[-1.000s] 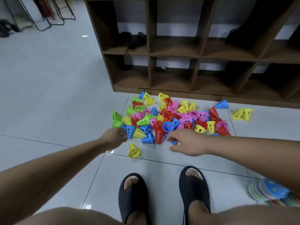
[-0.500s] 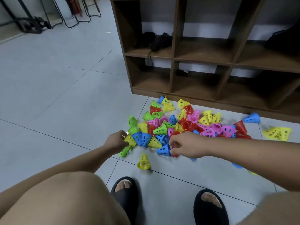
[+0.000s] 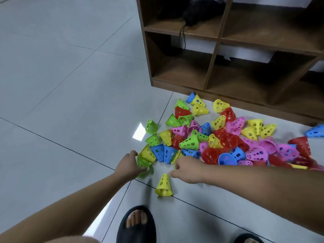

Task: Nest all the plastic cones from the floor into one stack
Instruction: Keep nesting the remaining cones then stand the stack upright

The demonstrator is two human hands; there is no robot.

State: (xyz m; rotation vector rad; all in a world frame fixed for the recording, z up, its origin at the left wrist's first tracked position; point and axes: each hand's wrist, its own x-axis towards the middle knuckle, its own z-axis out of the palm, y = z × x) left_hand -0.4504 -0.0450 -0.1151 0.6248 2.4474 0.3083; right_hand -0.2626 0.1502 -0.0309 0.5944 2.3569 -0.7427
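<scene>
We're seeing glossy perforated plastic cones [image 3: 228,141] heaping on tiled floor [image 3: 70,85] by wooden shelf [image 3: 263,34]. Left hand [image 3: 128,165] is gripping a blurry green cone [image 3: 144,170]; right hand [image 3: 189,170] is curling at heap's edge, grip unclear. Lone yellow cone [image 3: 164,185] is staying put since earlier.

The cones [image 3: 219,142] were yellow, green, blue, red and pink — all pierced with rows of small holes. One green cone [image 3: 147,172] was lime-bright, one yellow cone [image 3: 164,185] lemon. The floor [image 3: 70,85] was pale grey tile with dark seams — the shelf unit [image 3: 215,55] brown wood, the sandal [image 3: 135,228] black.
</scene>
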